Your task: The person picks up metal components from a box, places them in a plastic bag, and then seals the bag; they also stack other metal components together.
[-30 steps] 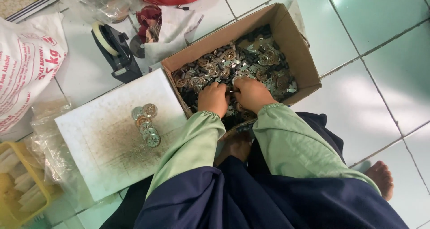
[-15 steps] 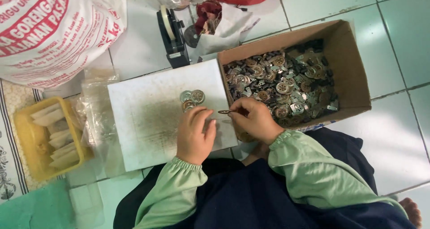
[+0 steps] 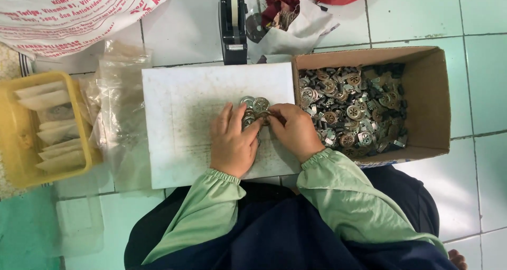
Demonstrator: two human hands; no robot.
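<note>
A white board lies on the tiled floor in front of me. On its right part rests a small cluster of round metal discs. My left hand lies flat on the board with its fingers touching the discs from below. My right hand pinches discs at the cluster's right side. Right of the board, a cardboard box holds a heap of small metal parts and discs.
A yellow basket with small filled bags stands at the left, beside clear plastic bags. A black tape dispenser, a printed white sack and crumpled white plastic lie behind the board.
My hands left the box and came onto the board, now together at the disc cluster. The view swung so the board sits at centre.
</note>
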